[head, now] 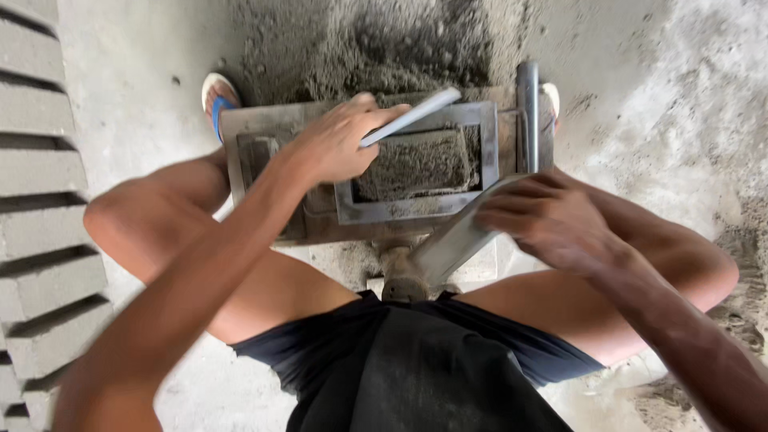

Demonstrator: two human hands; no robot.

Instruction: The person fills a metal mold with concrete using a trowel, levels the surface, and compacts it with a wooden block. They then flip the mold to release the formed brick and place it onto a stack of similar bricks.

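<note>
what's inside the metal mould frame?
The metal mould frame holds packed grey, grainy mix. The left hand and its pale bar cover the frame's left end, so nothing shows there.

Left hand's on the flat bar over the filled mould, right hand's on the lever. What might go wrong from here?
1. The left hand holds the flat bar right over the mould frame; if the lever under the right hand shifts the press, fingers could get pinched.
2. The sandalled foot sits against the press; falling mix or metal could strike it.
</note>
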